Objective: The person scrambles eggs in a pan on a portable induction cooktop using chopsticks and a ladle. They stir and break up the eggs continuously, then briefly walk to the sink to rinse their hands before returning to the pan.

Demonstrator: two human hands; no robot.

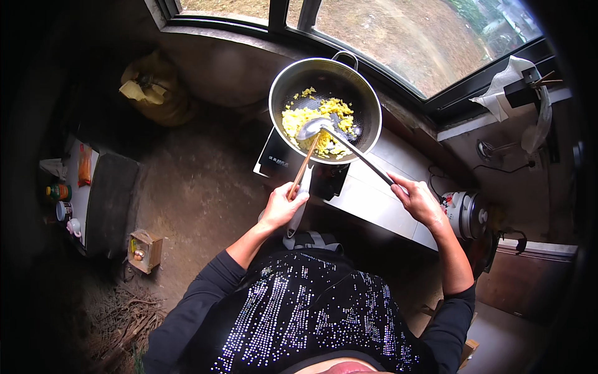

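Note:
A deep wok [370,98] with a patterned dark inside sits on a black electric cooktop [275,161]. Broken pieces of yellow scrambled egg [296,120] lie spread over its bottom. My right hand [420,201] grips the dark handle of a long metal cooking spoon [314,128], whose head is down among the egg. Wooden chopsticks [304,167] are held in my left hand [280,205], their tips meeting the spoon's head. The wok's long handle [299,219] runs toward me right beside my left hand; whether the fingers also touch it, I cannot tell.
A white tiled counter [378,196] carries the cooktop and, at right, a rice cooker [462,212]. Behind the wok is a window [397,42]. At left stand a small table [77,205] with jars, a wooden box [147,252] with eggs, firewood [124,313] and a sack [156,93].

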